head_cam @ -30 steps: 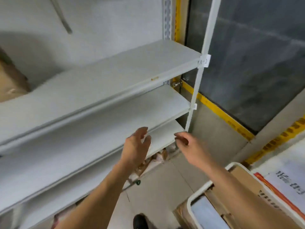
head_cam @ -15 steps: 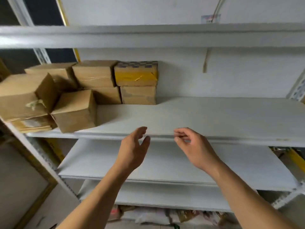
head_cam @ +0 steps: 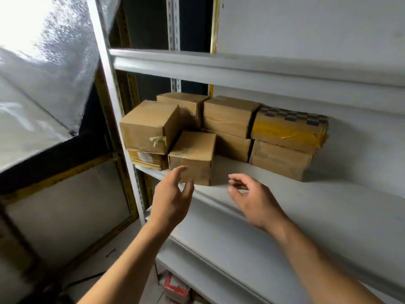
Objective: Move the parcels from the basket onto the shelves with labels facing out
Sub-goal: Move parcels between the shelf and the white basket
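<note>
view swung from basket to stacked parcels (head_cam: 190, 156); my left hand (head_cam: 172, 199), right hand (head_cam: 255, 201) loose, empty, reaching to straighten front box.

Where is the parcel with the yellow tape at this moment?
In the head view, the parcel with yellow tape sits rightmost in the stack on the shelf, atop a plain brown box.
</note>
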A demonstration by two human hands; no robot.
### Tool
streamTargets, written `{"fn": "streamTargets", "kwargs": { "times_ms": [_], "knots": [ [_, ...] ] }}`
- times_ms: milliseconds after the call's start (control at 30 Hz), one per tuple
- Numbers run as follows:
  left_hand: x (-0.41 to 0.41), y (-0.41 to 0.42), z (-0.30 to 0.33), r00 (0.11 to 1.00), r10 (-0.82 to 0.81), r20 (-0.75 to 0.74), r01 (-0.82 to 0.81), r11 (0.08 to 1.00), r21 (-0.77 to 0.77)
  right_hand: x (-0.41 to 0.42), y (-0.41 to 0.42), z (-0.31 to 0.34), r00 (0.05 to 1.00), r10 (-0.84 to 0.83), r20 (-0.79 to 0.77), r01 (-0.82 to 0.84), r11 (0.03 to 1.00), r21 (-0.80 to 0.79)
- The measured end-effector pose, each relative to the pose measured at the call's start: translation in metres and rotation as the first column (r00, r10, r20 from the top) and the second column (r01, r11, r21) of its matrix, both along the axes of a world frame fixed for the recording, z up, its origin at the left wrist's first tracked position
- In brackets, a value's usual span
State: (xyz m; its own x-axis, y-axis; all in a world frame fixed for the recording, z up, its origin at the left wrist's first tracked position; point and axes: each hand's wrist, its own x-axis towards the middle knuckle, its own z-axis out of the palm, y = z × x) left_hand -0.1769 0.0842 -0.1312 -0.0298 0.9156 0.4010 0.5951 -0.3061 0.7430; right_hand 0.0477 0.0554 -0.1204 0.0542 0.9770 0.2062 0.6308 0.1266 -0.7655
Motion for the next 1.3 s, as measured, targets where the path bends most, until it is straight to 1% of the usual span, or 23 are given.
{"fn": "streamTargets", "kwargs": {
  "times_ms": [133, 200, 267, 367, 433, 533, 633, 700, 767, 867, 967, 1033, 1133, 1233, 1300],
  "knots": [
    [-0.015, 0.022, 0.004, 0.988, 0.154, -0.001, -0.154, 0.988, -0.014, -0.017, 0.042, 0.005, 0.997, 0.077, 0.006, -0.076, 0.996, -0.053],
    [-0.018, 0.035, 0.004, 0.981, 0.192, -0.006, -0.193, 0.98, -0.043, -0.023, 0.061, 0.008, 0.996, 0.088, -0.011, -0.089, 0.992, -0.086],
    [-0.018, 0.05, 0.004, 0.977, 0.215, -0.004, -0.214, 0.971, -0.104, -0.028, 0.078, 0.011, 0.995, 0.1, -0.031, -0.103, 0.987, -0.125],
    [-0.016, 0.069, 0.003, 0.98, 0.191, 0.062, -0.173, 0.96, -0.219, -0.035, 0.098, 0.011, 0.992, 0.123, -0.04, -0.127, 0.981, -0.149],
    [-0.013, 0.079, 0.003, 0.973, 0.174, 0.152, -0.127, 0.952, -0.279, -0.039, 0.109, 0.011, 0.993, 0.117, -0.031, -0.121, 0.978, -0.168],
    [-0.011, 0.091, -0.001, 0.936, 0.174, 0.305, -0.066, 0.94, -0.334, -0.048, 0.12, 0.008, 0.993, 0.102, -0.051, -0.111, 0.971, -0.214],
    [-0.012, 0.102, -0.007, 0.894, 0.181, 0.41, -0.027, 0.935, -0.354, -0.056, 0.126, 0.005, 0.994, 0.077, -0.084, -0.095, 0.966, -0.239],
    [-0.011, 0.106, -0.008, 0.879, 0.188, 0.437, -0.025, 0.936, -0.351, -0.057, 0.13, 0.0, 0.993, 0.042, -0.113, -0.069, 0.965, -0.252],
    [-0.009, 0.105, -0.008, 0.871, 0.182, 0.456, -0.023, 0.943, -0.332, -0.055, 0.13, -0.005, 0.984, 0.018, -0.178, -0.063, 0.966, -0.249],
    [-0.007, 0.097, -0.007, 0.879, 0.123, 0.46, 0.02, 0.956, -0.294, -0.051, 0.123, -0.01, 0.966, -0.011, -0.257, -0.057, 0.966, -0.254],
    [-0.002, 0.085, -0.009, 0.878, 0.052, 0.477, 0.08, 0.964, -0.254, -0.045, 0.103, -0.016, 0.937, -0.059, -0.345, -0.005, 0.983, -0.183],
    [0.006, 0.08, -0.012, 0.868, -0.016, 0.497, 0.139, 0.967, -0.212, -0.037, 0.085, -0.021, 0.909, -0.113, -0.402, 0.051, 0.986, -0.162],
    [0.027, 0.072, -0.016, 0.857, -0.139, 0.496, 0.258, 0.949, -0.18, -0.019, 0.053, -0.027, 0.879, -0.194, -0.436, 0.15, 0.98, -0.134],
    [0.057, 0.053, -0.016, 0.853, -0.261, 0.452, 0.365, 0.918, -0.157, 0.003, 0.013, -0.025, 0.832, -0.316, -0.457, 0.304, 0.947, -0.101],
    [0.072, 0.042, -0.015, 0.847, -0.309, 0.432, 0.402, 0.904, -0.142, 0.01, -0.011, -0.02, 0.814, -0.346, -0.467, 0.358, 0.931, -0.066]
  ]
}}
